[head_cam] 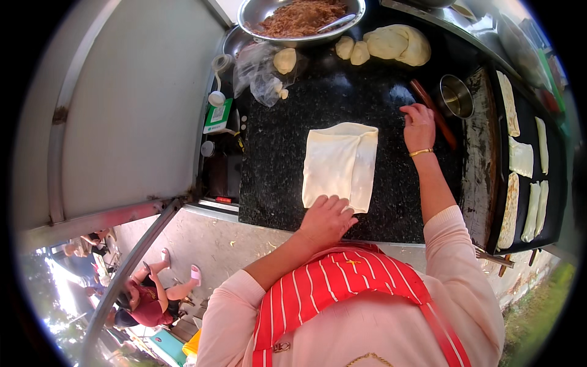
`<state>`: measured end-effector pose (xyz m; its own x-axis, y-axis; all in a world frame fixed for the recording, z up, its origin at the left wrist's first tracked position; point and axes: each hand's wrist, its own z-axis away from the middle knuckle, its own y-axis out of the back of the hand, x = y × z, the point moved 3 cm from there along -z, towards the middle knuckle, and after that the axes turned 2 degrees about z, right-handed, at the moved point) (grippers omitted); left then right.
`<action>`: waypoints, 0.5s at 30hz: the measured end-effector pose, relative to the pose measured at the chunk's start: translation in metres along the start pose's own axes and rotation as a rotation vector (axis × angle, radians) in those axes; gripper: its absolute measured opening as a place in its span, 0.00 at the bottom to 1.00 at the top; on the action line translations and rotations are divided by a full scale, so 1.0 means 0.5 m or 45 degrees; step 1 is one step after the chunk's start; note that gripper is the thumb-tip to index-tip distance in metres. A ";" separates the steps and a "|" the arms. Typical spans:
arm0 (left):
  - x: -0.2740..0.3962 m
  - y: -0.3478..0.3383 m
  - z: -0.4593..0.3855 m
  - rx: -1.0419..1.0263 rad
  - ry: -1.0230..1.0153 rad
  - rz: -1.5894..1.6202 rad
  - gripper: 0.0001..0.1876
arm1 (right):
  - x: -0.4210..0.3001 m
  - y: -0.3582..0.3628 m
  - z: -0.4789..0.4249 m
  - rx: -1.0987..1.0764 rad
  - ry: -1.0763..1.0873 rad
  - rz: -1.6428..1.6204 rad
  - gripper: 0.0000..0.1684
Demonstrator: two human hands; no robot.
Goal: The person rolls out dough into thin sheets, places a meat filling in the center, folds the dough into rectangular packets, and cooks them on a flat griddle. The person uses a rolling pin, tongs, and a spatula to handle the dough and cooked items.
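Note:
A pale sheet of dough (332, 167), folded into a rough rectangle, lies on the black speckled stone countertop (275, 183). Its far end gapes a little, and a lengthwise seam runs right of its middle. My left hand (326, 216) rests palm down over the near edge of this dough; whether the fingers pinch it is hidden. To the right, apart from the dough, my right hand (419, 125) is over the counter with loosely bent fingers and nothing visible in them. Just beyond it lies a reddish-brown wooden rolling pin (433, 114), partly hidden by that hand.
A metal bowl of minced filling (247, 25) with a spoon stands at the back. Dough lumps (399, 45) and a plastic bag (263, 78) lie nearby. A metal cup (456, 96) stands beside the black griddle (523, 206) with several flat breads. People sit beyond the stall, lower left.

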<state>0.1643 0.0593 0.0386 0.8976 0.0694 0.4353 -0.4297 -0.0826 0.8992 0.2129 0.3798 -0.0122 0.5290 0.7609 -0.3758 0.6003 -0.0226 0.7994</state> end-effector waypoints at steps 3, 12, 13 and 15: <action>-0.125 0.036 -0.039 0.203 0.292 -0.106 0.28 | 0.112 0.029 0.044 0.032 -0.370 0.523 0.28; -0.253 0.040 -0.118 -0.248 0.172 -0.343 0.38 | 0.227 0.024 0.118 -0.306 -0.630 0.279 0.29; -0.241 0.051 -0.122 -0.237 0.125 -0.363 0.38 | 0.228 0.023 0.135 -0.291 -0.637 0.181 0.28; -0.245 0.049 -0.128 -0.252 0.091 -0.355 0.38 | 0.204 0.029 0.159 -0.272 -0.613 -0.031 0.27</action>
<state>0.0375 0.1122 0.0099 0.9770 0.1321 0.1673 -0.1858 0.1436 0.9720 0.3230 0.4056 -0.0763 0.7621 0.3742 -0.5284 0.5072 0.1622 0.8464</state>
